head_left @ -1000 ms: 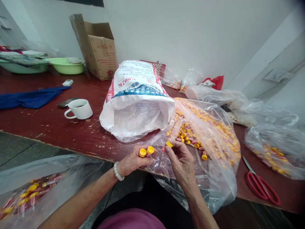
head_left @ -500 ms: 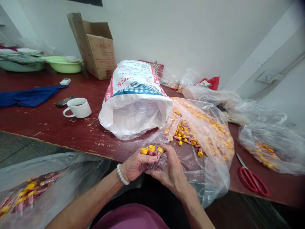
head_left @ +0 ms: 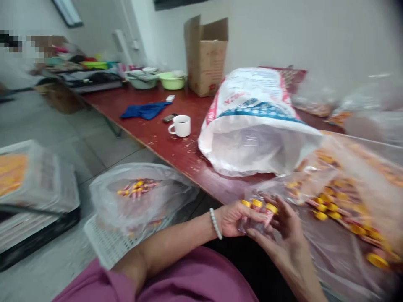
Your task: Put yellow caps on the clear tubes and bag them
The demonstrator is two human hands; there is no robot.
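Observation:
My left hand [head_left: 233, 219], with a pale bead bracelet at its wrist, is closed around small clear tubes with yellow caps and red-and-white printed insides. Three yellow caps stick up above the fingers; the rightmost yellow-capped tube [head_left: 269, 216] leans to the right. My right hand [head_left: 288, 235] has its thumb under the bunch and its bent fingers behind the rightmost tube, pressing on them from the side. Some clear plastic shows between both hands, its shape unclear. Right of them, many loose yellow-capped tubes [head_left: 327, 205] lie on and in a clear plastic bag [head_left: 333, 247].
A white woven sack [head_left: 261, 100] lies with its mouth toward me on the red table [head_left: 151, 136]. A mug [head_left: 182, 126], a blue cloth [head_left: 145, 110] and a cardboard box [head_left: 211, 67] are beyond. On the floor left, a bag of tubes [head_left: 138, 188] rests in a white basket [head_left: 102, 245].
My view has swung left, so the table items appear further right and the floor bag and basket show fully. Both hands keep hold of the tubes; my right fingers look slightly more spread.

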